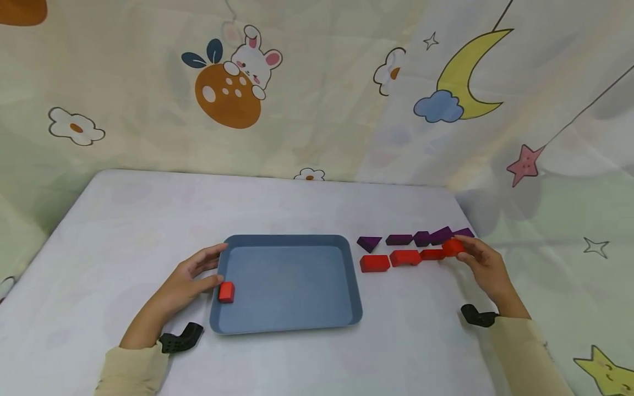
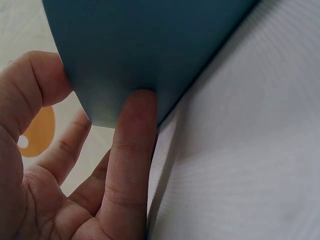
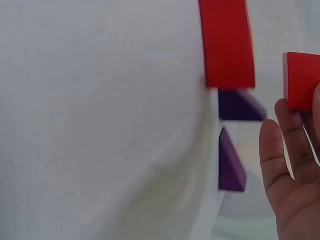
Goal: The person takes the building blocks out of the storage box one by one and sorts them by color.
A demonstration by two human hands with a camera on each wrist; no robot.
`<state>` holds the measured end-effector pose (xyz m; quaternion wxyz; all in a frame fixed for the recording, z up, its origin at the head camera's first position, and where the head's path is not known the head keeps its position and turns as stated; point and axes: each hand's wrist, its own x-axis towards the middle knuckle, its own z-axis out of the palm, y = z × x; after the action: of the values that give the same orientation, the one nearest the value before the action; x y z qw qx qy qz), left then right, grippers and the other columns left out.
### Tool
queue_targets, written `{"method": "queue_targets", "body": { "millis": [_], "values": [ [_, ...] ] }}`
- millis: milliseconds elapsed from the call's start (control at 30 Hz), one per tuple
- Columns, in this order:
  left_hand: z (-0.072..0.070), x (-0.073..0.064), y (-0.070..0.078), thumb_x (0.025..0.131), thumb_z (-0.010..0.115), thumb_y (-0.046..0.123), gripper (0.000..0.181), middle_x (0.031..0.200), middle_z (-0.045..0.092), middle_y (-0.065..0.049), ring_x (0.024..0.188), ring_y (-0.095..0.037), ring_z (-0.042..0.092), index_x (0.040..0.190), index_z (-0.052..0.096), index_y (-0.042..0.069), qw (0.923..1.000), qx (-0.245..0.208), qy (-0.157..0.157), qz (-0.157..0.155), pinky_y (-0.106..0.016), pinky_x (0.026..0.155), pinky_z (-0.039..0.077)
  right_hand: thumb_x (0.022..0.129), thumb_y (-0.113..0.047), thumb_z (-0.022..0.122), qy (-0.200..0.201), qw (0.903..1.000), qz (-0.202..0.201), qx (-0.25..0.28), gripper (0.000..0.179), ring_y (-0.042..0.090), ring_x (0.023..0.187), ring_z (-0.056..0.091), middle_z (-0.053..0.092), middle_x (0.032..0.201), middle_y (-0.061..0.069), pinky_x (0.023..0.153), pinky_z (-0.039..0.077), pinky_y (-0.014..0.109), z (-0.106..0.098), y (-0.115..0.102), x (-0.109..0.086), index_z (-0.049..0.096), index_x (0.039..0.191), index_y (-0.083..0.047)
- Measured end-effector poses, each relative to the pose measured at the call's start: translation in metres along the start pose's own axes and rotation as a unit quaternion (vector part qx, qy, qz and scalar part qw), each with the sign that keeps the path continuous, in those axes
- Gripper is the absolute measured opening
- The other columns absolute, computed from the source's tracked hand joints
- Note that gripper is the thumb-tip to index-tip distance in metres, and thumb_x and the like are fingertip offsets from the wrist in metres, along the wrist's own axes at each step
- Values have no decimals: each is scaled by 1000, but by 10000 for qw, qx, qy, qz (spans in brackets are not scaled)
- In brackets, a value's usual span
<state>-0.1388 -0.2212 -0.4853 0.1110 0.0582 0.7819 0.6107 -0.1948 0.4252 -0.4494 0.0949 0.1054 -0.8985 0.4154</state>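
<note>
My right hand (image 1: pixel 487 273) pinches a small red block (image 1: pixel 453 247) between thumb and fingers, at the right end of a row of red blocks. That block (image 3: pixel 302 80) shows at the edge of the right wrist view, held by the fingertips. On the left side of a blue-grey tray (image 1: pixel 292 291), my left hand (image 1: pixel 190 278) rests its extended fingers against the outer wall and rim. A fingertip (image 2: pixel 142 107) presses the wall in the left wrist view. Just inside the tray by the thumb lies a red block (image 1: pixel 227 292).
Right of the tray, several red blocks (image 1: pixel 375 263) lie in a row. Behind them runs a row of several purple blocks (image 1: pixel 399 240), including a triangular one (image 1: pixel 369 243). The white-covered table (image 1: pixel 396 341) ends at a patterned curtain (image 1: pixel 322 99).
</note>
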Motion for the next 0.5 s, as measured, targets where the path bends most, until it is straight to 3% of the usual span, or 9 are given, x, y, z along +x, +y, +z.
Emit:
{"method": "queue_targets", "body": {
  "millis": [133,233,300,367,467,500],
  "values": [
    [-1,-1,0,101,76,11,74,165,42,-26,144,-49,47,166,41,7,9999,80,16,-82,-24,90,56,105,6,62,86,9993,138,-339,37,-24,106,52,59,119,-33,87,46,2,-6,13,0,57,142,12],
    [0,-1,-1,101,76,11,74,165,43,-26,144,-49,47,166,41,6,9999,102,26,-97,-24,90,56,105,4,63,28,9973,288,-676,36,-24,105,50,73,125,-2,86,44,1,-8,18,1,59,141,12],
    [0,-1,0,101,76,11,74,165,43,-26,144,-49,47,166,41,6,9999,99,24,-101,-24,90,56,106,2,63,-106,9946,438,-934,37,-8,109,62,71,130,24,85,42,0,-9,21,3,59,142,10],
    [0,-1,0,101,76,11,74,164,43,-27,144,-49,47,166,41,6,9999,94,24,-96,-24,90,56,106,1,63,-292,9909,596,-1171,38,17,115,70,64,135,39,86,42,1,-10,23,5,59,143,9],
    [1,-1,1,101,75,11,73,164,43,-27,143,-49,47,166,42,6,9999,92,30,-69,-24,90,56,108,-1,61,-642,9848,927,-1318,40,57,125,59,60,139,41,104,54,28,-12,25,9,56,147,7],
    [1,-1,1,101,75,10,73,164,43,-27,143,-49,47,165,42,6,9999,82,33,-53,-24,90,57,109,-1,60,-751,9832,1032,-1309,41,60,127,56,58,140,41,109,54,41,-12,26,10,55,149,7]
  ]
}}
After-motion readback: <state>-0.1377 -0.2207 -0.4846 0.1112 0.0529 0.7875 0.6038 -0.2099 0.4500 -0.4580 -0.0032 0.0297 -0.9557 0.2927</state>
